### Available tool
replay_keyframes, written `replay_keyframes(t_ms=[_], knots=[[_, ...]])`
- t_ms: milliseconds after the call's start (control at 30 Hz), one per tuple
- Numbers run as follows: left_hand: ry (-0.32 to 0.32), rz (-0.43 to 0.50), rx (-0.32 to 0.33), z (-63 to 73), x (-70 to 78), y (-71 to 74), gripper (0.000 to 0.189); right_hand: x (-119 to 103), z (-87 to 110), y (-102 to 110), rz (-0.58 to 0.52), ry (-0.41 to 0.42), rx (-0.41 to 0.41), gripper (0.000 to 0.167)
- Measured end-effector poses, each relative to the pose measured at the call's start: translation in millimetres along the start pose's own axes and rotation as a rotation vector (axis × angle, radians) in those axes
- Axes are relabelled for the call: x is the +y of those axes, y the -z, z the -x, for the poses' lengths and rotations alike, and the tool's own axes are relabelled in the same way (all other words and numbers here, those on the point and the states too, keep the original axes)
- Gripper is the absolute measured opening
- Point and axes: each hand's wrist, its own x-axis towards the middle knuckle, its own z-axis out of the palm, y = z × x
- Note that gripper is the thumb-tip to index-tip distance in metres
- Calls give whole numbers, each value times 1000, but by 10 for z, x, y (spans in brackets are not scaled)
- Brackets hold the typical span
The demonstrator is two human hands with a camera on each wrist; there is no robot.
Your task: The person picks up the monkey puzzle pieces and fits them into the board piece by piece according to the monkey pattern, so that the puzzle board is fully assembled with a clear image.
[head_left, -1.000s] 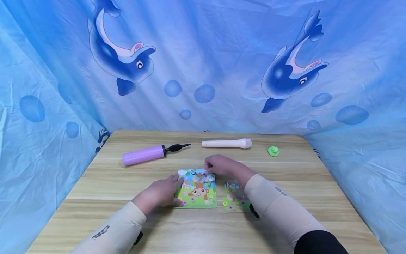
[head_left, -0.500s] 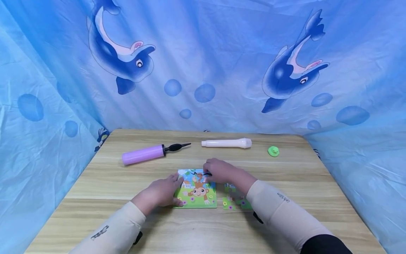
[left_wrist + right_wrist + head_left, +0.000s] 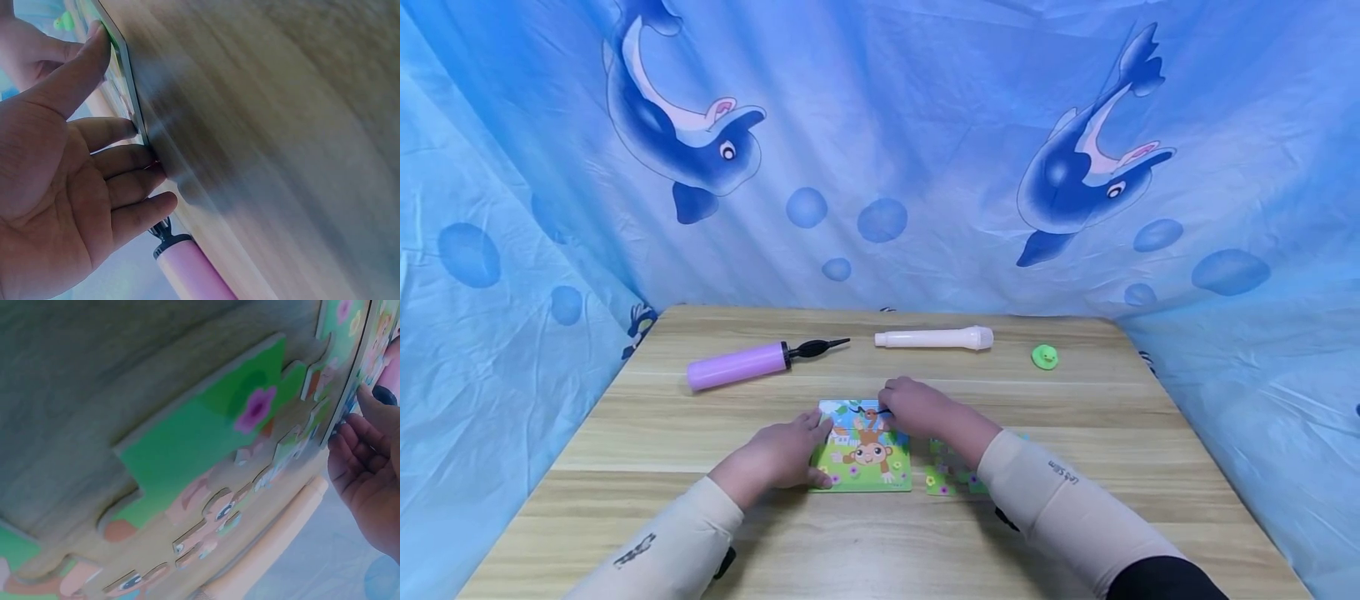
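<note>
A jigsaw puzzle with a cartoon monkey [image 3: 870, 454] lies on the table in front of me. Along its left edge rests my left hand [image 3: 782, 452], thumb at the near corner and fingers spread farther up. In the left wrist view the same hand [image 3: 69, 187] has its fingertips right at the board's side. My right hand [image 3: 917, 408] is over the top right corner, pinching a puzzle piece that its fingers mostly hide. The right wrist view shows that hand's curled fingers [image 3: 356, 447] at the board's edge. Several loose puzzle pieces [image 3: 187, 434] lie flat to the right, partly under my right forearm.
Behind the puzzle, a purple hand pump [image 3: 737, 367] with a black nozzle lies at the left. A pale toy microphone [image 3: 932, 338] is at the back middle, with a small green duck [image 3: 1045, 357] to its right. A blue dolphin-print curtain [image 3: 880, 150] surrounds the wooden table.
My right hand has shifted slightly left and down onto the puzzle's top right corner, its piece now lying in line with the picture's branch. My left hand stays in place.
</note>
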Motion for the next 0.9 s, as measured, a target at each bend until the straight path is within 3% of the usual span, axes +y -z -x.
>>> replay_keyframes(t_ms=[500,900], knots=[[-7,1,19,10,-82,31,94,-4,23,-38,-3,-13,18,20],[-14,106,9,6,-165,56,101,39,62,-87,-40,-39,0,27]])
